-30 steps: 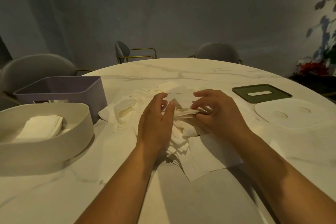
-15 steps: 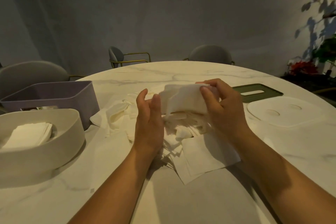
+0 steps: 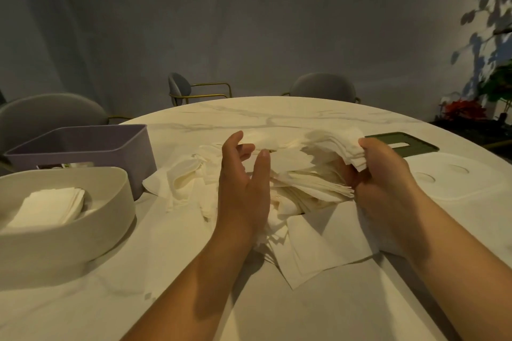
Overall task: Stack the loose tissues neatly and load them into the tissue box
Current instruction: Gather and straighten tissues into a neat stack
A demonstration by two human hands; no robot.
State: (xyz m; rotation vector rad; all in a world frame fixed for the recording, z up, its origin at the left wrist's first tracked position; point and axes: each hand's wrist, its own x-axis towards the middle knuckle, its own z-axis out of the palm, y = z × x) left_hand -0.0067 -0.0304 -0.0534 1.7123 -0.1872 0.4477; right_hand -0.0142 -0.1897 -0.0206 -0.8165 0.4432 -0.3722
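Head view: loose white paper tissues (image 3: 302, 185) lay in a messy fanned heap mid-table, between the two hands. Right hand (image 3: 388, 188) gripped a thick wad of tissues (image 3: 343, 147) raised at the heap's right side, fingers curled round it; the sheet edges were splayed, not square. Left hand (image 3: 243, 185) held nothing, fingers relaxed, palm turned toward the heap. Step looked like squaring a batch: bring the left palm in as a stop, tap the wad's edges flush, and keep the grip light to avoid creasing. Cream oval tissue box (image 3: 91, 232) sat well apart at left, with a small neat tissue stack (image 3: 52, 205) already inside. Purple rectangular plastic bin (image 3: 91, 144) stood just behind it. Dark green slotted lid (image 3: 401, 144) and white rounded lid (image 3: 457, 183) lay at right on the white marble round table (image 3: 277, 307). Likely snag: flat sheets near the forearms could drag along.
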